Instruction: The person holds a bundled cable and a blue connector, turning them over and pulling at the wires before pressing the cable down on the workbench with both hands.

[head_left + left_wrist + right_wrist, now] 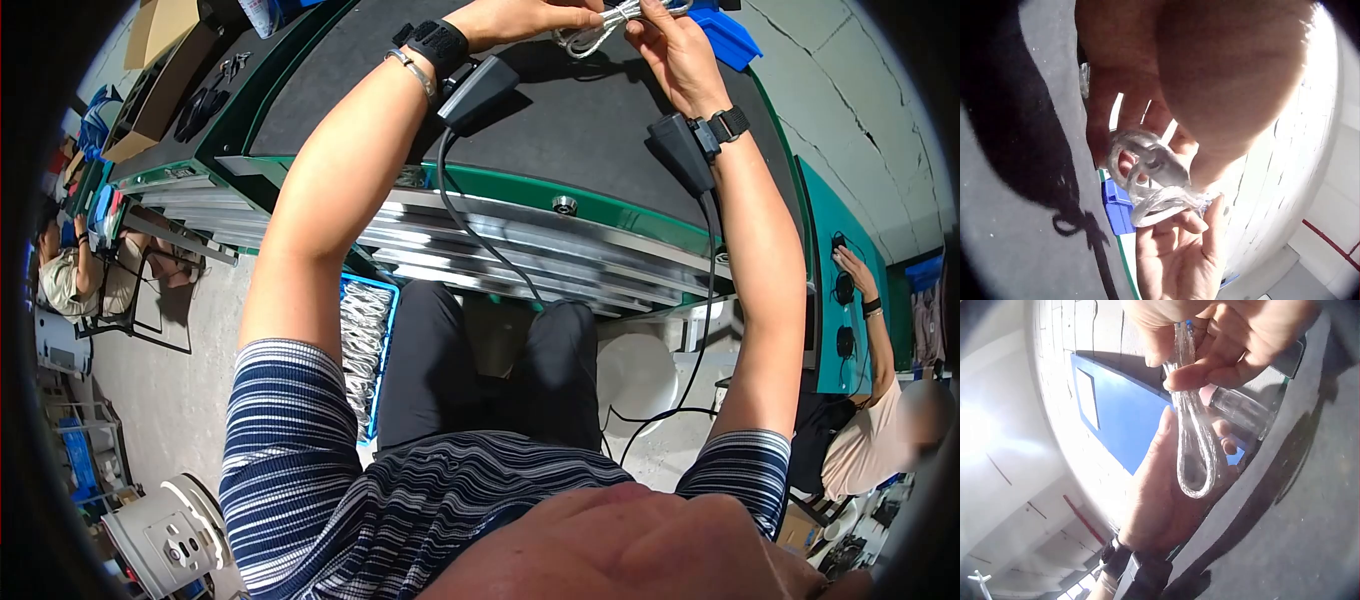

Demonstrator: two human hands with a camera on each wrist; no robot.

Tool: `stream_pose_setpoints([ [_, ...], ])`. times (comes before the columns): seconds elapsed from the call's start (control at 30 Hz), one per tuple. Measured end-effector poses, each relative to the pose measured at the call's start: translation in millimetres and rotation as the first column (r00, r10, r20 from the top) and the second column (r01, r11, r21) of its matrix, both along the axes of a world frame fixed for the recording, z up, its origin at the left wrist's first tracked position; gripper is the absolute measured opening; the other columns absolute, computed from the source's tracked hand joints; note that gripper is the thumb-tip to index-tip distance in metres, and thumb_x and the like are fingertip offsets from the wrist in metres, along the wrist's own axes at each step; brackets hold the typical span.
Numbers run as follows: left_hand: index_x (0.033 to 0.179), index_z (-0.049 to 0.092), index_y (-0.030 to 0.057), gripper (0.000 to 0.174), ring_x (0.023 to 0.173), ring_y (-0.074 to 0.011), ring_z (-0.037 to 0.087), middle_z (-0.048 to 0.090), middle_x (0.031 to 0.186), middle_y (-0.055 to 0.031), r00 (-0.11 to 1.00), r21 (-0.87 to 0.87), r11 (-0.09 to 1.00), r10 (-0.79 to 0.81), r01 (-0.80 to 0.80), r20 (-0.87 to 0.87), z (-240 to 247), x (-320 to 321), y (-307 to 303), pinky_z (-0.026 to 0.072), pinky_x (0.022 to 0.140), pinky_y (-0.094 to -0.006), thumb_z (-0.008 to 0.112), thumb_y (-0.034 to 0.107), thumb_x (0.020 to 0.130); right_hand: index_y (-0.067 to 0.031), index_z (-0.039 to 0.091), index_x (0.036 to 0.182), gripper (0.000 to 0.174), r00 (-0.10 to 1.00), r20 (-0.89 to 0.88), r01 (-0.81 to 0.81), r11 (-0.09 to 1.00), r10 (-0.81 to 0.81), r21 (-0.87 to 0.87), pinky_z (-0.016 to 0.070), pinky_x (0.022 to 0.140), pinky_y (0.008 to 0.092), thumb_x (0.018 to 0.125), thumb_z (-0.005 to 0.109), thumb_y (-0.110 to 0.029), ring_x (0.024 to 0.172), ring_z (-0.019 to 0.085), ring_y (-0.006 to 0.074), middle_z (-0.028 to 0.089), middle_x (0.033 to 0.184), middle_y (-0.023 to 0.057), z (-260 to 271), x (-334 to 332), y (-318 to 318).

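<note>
Work surface: a counter [560, 120] topped with a black mat and edged in green, with metal rails [520, 245] running under its front edge. The room has a bare concrete floor [180, 380] and a white wall at right.

Surroundings: cardboard boxes [160, 40] stand at the far left of the counter. A blue bin [725, 35] sits just beyond the hands. A blue crate [365, 340] of bundled cables rests on the floor beside the seated person's left knee. Two other people sit at either side of the room, well apart from the work. Nothing lies between the hands and the mat beneath them.

Item in hand: a translucent, silvery cable [610, 20], gathered in loops and held clear above the far part of the counter, between both hands.

Hands: both arms reach forward. The left hand [520, 20] has its fingers [1125, 134] curled through the loops, gripping the coil. The right hand [675, 50] pinches the cable strands between thumb and fingers [1210, 372], closed on them, just beside the left hand.
</note>
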State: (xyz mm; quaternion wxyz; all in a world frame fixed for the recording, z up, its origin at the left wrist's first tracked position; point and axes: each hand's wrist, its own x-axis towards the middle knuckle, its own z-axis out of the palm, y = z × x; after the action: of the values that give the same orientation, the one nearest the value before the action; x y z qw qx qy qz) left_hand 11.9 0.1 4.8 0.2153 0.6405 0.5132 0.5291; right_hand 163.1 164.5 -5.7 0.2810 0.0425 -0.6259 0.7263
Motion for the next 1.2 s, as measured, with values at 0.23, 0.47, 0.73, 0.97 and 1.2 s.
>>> stream_pose_setpoints([
  [0.23,0.102,0.064,0.001,0.019,0.084,-0.0097,0.062,0.069,0.09,-0.003,0.971,0.017,0.997,0.081,-0.08,-0.226,5.7,1.6,-7.3,0.051,0.078,-0.0267,0.07,0.013,0.089,-0.0116,0.058,0.098,0.01,1.0,-0.004,-0.025,1.0,0.025,0.018,0.0478,0.072,0.0228,0.1,0.059,-0.021,0.072,0.055,0.0073,0.058,0.08,-0.0031,2.9,3.4,-9.4],
  [0.47,0.098,0.059,0.0015,0.023,0.081,-0.0129,0.064,0.069,0.086,-0.0056,0.914,0.052,0.987,0.16,-0.152,-0.372,3.3,5.2,-4.0,0.0531,0.075,-0.0288,0.074,0.009,0.081,-0.0103,0.056,0.101,0.008,0.995,0.046,-0.096,0.994,0.093,0.054,0.0485,0.07,0.0225,0.099,0.061,-0.017,0.072,0.055,0.008,0.058,0.081,-0.0011,-0.4,1.5,-14.2],
  [0.73,0.1,0.057,0.0009,0.025,0.077,-0.0228,0.068,0.069,0.084,-0.0142,0.849,0.133,0.963,0.271,-0.236,-0.454,8.4,14.5,-10.1,0.0543,0.072,-0.0333,0.07,0.009,0.08,-0.0108,0.06,0.101,0.024,0.983,0.184,-0.026,0.962,-0.025,0.272,0.0455,0.078,0.0239,0.1,0.059,-0.035,0.079,0.052,0.0053,0.055,0.085,-0.005,-7.8,-0.2,9.0],
  [0.97,0.098,0.056,0.0021,0.022,0.074,-0.0241,0.067,0.067,0.08,-0.0138,0.845,0.161,0.962,0.269,-0.218,-0.462,8.1,13.8,-9.0,0.0534,0.069,-0.035,0.069,0.011,0.084,-0.0079,0.06,0.104,0.026,0.989,0.144,-0.044,0.982,0.018,0.181,0.0446,0.077,0.0228,0.101,0.059,-0.033,0.079,0.052,0.0062,0.056,0.086,-0.0032,-8.2,0.9,10.0],
  [1.2,0.1,0.055,0.0042,0.026,0.074,-0.0232,0.066,0.066,0.081,-0.0124,0.869,0.065,0.972,0.229,-0.224,-0.439,-1.2,7.5,-5.0,0.0534,0.07,-0.0347,0.072,0.016,0.084,-0.0069,0.059,0.103,0.025,0.977,0.173,-0.158,0.97,0.126,0.187,0.0446,0.078,0.0231,0.1,0.061,-0.031,0.08,0.052,0.0068,0.057,0.093,-0.0016,-11.9,-1.4,13.8],
])
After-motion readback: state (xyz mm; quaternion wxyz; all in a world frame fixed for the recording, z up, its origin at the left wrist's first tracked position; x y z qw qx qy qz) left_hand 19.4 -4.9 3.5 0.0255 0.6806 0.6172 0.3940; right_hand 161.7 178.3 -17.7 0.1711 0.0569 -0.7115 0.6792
